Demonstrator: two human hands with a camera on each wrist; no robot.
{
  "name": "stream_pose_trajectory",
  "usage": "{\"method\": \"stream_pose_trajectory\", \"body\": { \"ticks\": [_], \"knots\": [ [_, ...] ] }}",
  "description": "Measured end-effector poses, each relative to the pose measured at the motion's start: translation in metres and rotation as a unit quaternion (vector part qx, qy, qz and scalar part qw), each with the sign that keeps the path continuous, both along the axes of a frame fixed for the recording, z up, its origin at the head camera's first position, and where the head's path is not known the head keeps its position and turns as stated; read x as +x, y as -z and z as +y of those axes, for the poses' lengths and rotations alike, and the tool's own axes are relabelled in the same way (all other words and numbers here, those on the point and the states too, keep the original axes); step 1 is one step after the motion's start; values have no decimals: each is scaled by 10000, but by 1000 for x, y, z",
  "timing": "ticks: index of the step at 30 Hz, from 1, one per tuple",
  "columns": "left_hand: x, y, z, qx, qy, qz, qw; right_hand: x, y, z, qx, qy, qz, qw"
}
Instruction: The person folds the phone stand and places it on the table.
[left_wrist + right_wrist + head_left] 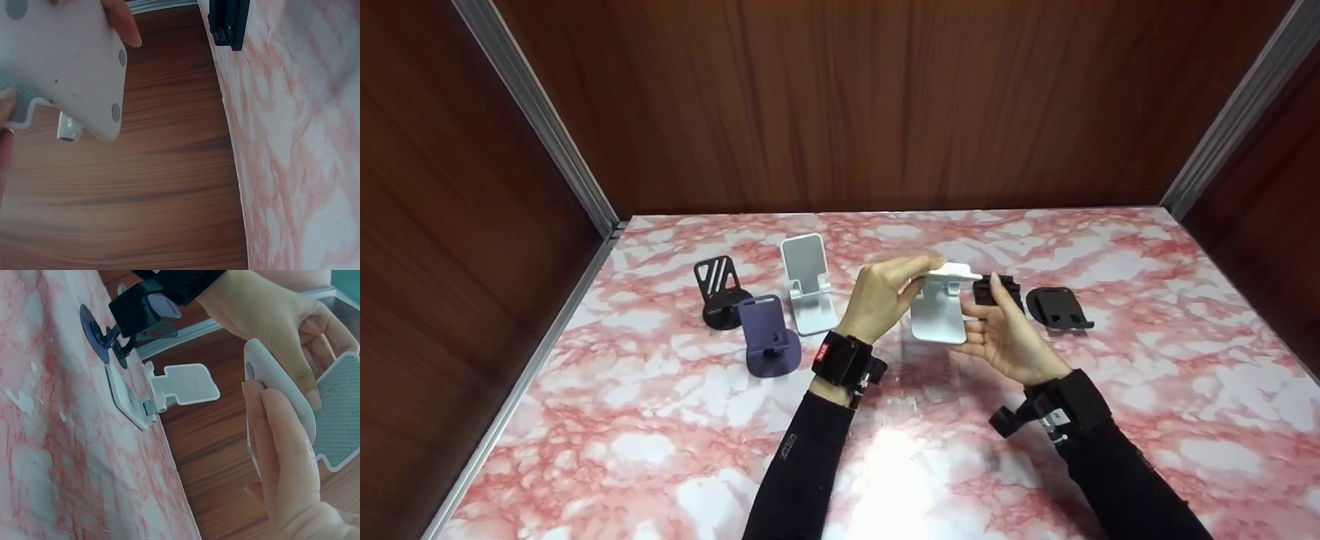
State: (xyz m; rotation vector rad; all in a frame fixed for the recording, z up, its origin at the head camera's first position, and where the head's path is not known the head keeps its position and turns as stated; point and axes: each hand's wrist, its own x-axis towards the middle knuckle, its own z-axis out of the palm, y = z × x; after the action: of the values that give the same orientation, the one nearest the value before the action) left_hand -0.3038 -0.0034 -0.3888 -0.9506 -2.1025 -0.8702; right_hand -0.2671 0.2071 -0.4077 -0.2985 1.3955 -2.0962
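A white phone stand [938,315] is held up over the table between both hands. My left hand [877,296] pinches its hinged upper plate, which lies nearly edge-on in the head view. Along the base's right side, my right hand [1014,341] holds it with the fingers, thumb pointing up. Round grey feet dot the underside of the base [90,73] in the left wrist view. From the right wrist, the textured grey pad of the upper plate [346,408] shows angled away from the base.
On the left stand a black slotted phone stand [723,300], a purple one [766,326] and another white one [805,262] with a grey pad. Behind the right hand is a black stand [985,291]; a folded black stand [1059,304] lies further right. Wooden panels [885,112] enclose the marbled table [645,420].
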Motion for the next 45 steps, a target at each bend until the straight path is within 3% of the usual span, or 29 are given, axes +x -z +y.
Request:
{"method": "stream_pose_trajectory", "body": {
  "ticks": [8,16,21,24,28,30,33,35,38,39,41,45],
  "knots": [
    [0,-1,0,-168,102,-114,9997,0,4,1,126,10,253,9996],
    [0,0,-1,-254,181,-229,9993,-1,5,1,153,53,102,9998],
    [-2,-1,-3,-458,355,-679,9960,-3,7,2,-8,-105,-138,9999],
    [-3,-2,-8,-394,880,-1376,9858,-4,8,2,11,-157,-157,9998],
    [-3,-4,-13,129,1500,-2297,9616,-3,7,3,87,-154,-29,9998],
    [-2,-6,-15,283,1525,-2611,9528,-3,6,4,104,-180,67,9998],
    [2,-11,-18,176,1067,-3108,9443,-3,6,4,116,-195,167,9996],
    [5,-14,-20,-79,641,-3646,9289,-3,5,5,86,-182,191,9996],
    [7,-15,-23,-421,290,-4423,8954,-3,4,7,43,-142,257,9996],
    [6,-14,-24,-429,354,-4682,8819,-3,4,7,42,-132,310,9994],
    [4,-11,-25,-221,765,-5170,8523,-3,4,7,47,-111,437,9990],
    [-2,-4,-27,583,1804,-5944,7815,-2,3,5,36,-40,599,9982]
  ]
}}
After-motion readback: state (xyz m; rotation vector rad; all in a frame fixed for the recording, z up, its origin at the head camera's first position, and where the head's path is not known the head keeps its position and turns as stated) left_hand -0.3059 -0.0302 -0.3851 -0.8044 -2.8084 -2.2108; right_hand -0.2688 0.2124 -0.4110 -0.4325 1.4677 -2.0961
